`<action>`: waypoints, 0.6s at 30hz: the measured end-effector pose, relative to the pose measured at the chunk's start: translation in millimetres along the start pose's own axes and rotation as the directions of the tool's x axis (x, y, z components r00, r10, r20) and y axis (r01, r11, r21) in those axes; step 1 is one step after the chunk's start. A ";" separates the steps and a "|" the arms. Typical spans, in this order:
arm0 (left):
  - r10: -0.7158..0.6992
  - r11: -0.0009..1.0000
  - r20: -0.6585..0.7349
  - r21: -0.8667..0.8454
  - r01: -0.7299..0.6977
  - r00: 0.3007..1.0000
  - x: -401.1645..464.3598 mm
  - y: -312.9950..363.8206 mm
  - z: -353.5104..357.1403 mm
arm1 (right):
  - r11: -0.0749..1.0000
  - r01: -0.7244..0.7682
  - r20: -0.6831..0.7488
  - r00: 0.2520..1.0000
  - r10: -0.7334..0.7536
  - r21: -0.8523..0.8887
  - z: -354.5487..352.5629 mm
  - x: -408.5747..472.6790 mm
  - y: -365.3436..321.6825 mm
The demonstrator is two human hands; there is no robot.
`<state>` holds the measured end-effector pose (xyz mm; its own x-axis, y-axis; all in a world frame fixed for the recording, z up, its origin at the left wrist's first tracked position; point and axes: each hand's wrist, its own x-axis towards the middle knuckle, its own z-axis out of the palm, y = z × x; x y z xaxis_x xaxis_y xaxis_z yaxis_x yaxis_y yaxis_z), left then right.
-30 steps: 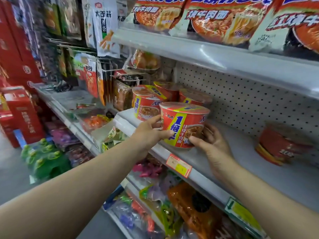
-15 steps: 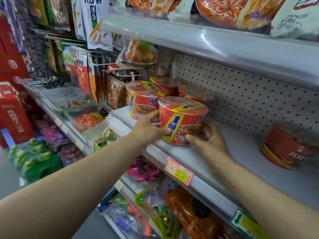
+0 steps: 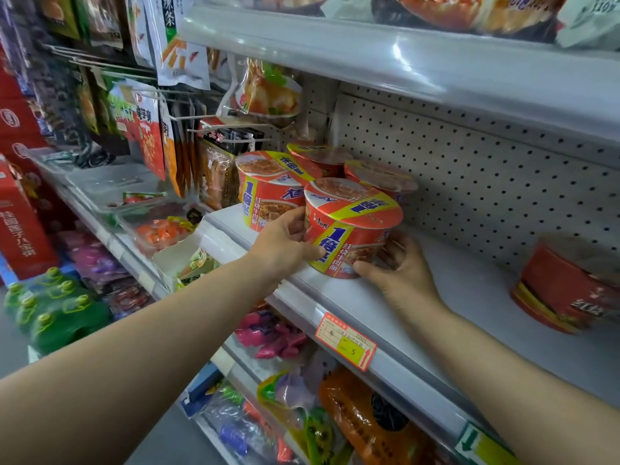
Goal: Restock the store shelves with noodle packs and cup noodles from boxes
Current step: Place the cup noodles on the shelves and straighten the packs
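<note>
A red and yellow cup noodle bowl [image 3: 349,226] stands upright at the front of the white middle shelf [image 3: 379,307]. My left hand [image 3: 285,243] grips its left side, thumb across the front. My right hand [image 3: 399,266] curls round its lower right side with fingertips at the base. Three more bowls of the same kind stand behind it and to its left: one at the front left [image 3: 268,186] and two at the back [image 3: 318,157] [image 3: 382,177]. A different red noodle bowl [image 3: 570,290] lies tilted on the shelf at the far right.
The upper shelf [image 3: 402,62] holds noodle packs [image 3: 476,11]. A perforated back panel [image 3: 469,176] closes the shelf. Snack bags [image 3: 147,129] hang from hooks to the left. Bagged goods [image 3: 362,417] fill the shelf below; a price tag [image 3: 345,340] sits on the shelf edge. Green bottles [image 3: 53,310] stand on the floor.
Both hands have kept hold of the front bowl and set it lower, its base now on the shelf. The camera has tilted down a little.
</note>
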<state>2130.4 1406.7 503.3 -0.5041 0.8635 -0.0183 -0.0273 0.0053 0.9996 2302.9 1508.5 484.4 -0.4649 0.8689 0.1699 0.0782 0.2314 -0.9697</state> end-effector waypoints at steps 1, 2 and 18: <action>-0.008 1.000 -0.010 0.012 0.008 1.000 1.2 -1.0 0.2 | 1.000 0.003 -0.001 1.000 -0.003 -0.009 0.0 0.6 0.8; -0.014 0.999 -0.024 0.030 0.015 1.000 2.0 -1.9 0.7 | 1.000 0.002 0.001 1.000 -0.002 -0.020 0.1 0.8 1.0; -0.032 0.999 -0.331 0.003 0.035 0.943 -95.4 5.9 79.0 | 0.996 -0.065 -0.045 0.997 0.062 -0.067 -66.8 -88.7 -36.2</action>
<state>2246.5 1364.2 512.6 -0.7604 0.6470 -0.0565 -0.0421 0.0376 0.9984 2400.2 1452.3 516.2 -0.4188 0.9005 0.1171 0.1670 0.2032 -0.9648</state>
